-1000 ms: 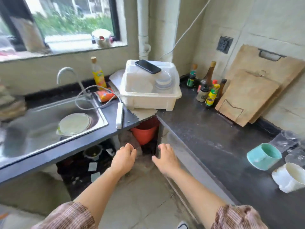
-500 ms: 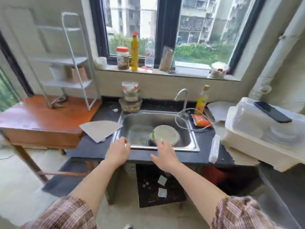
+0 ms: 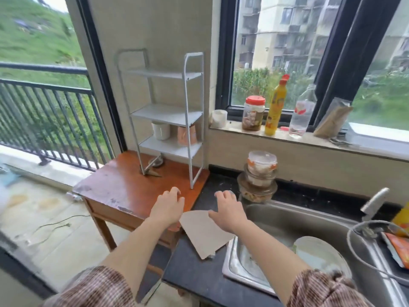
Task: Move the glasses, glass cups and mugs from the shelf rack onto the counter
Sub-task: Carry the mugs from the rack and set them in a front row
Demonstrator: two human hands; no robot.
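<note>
A white wire shelf rack (image 3: pixel 189 111) stands on a brown wooden table (image 3: pixel 124 187) against the wall. Its bottom shelf holds a white mug (image 3: pixel 161 130) and, to the right of it, an orange cup (image 3: pixel 187 135). The two upper shelves look bare. My left hand (image 3: pixel 167 207) hovers over the table's right edge, fingers apart, holding nothing. My right hand (image 3: pixel 228 209) hangs over the black counter (image 3: pixel 194 269) beside the sink, also with spread fingers and nothing in it. Both hands are well short of the rack.
A grey wedge-shaped card (image 3: pixel 203 233) lies on the counter under my hands. Stacked food containers (image 3: pixel 259 176) stand behind the steel sink (image 3: pixel 287 220), which holds a plate (image 3: pixel 318 255). Jars and bottles line the windowsill (image 3: pixel 276 134). A white cup (image 3: pixel 219 119) sits at the sill's left end.
My view has swung left from the right-hand counter past the sink to the rack and wooden table. Both hands stayed out in front, holding nothing.
</note>
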